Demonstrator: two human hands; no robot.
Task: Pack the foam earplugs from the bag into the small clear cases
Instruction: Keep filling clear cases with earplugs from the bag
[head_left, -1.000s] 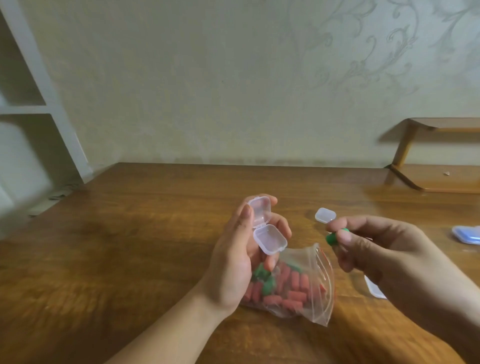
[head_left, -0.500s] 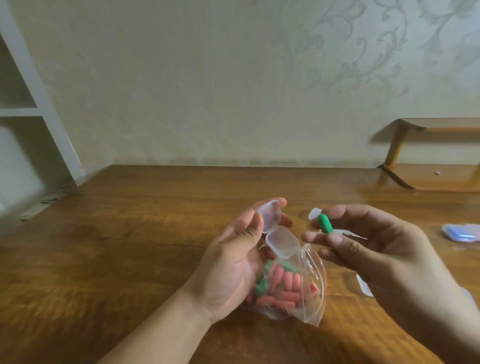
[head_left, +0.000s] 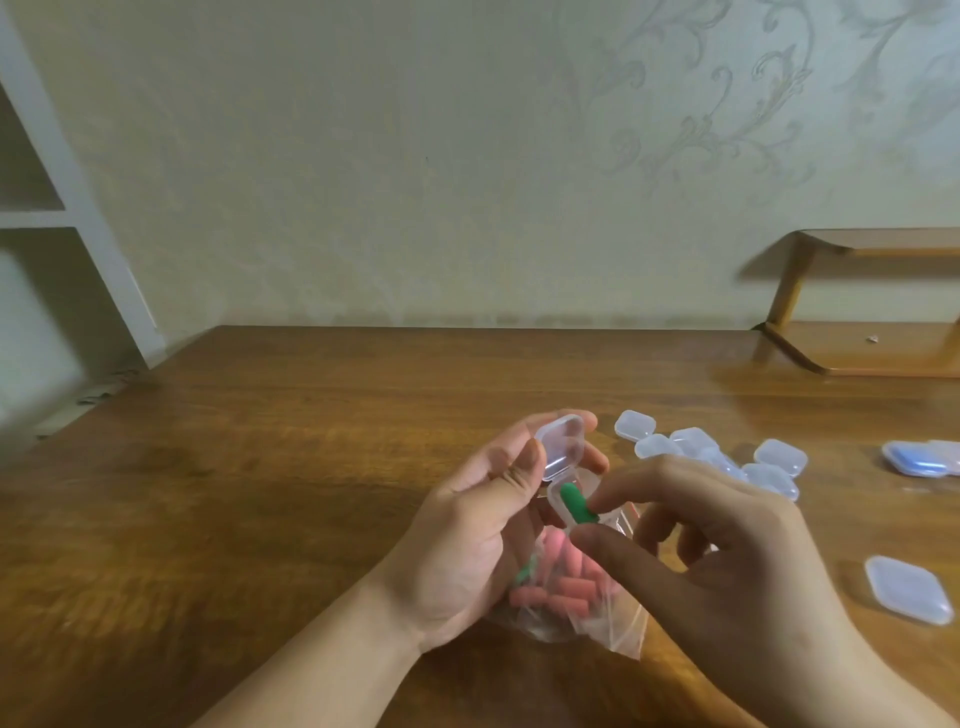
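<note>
- The right hand (head_left: 727, 540) has come in from beside the case (head_left: 563, 467). It pinches a green earplug (head_left: 577, 503) between thumb and forefinger, and the plug's tip now sits at the case's open tray rather than in the air off to the right.
- The left hand (head_left: 483, 525) still grips that case with its lid tipped up, and the bag (head_left: 582, 597) as well, which hangs below the palm.
- The bag holds mostly pink plugs with a bit of green; how many is hard to tell through the plastic.
- A cluster of shut clear cases (head_left: 711, 457) lies just behind the right hand, more in view than before. One lone case (head_left: 906, 590) lies to the right, and bluish cases (head_left: 922, 457) lie at the far right edge.
- The tabletop (head_left: 260, 493) is dark wood, set against a pale patterned wall (head_left: 467, 156). A white shelf (head_left: 41, 218) stands to the left and a wooden rack (head_left: 872, 301) to the right.
</note>
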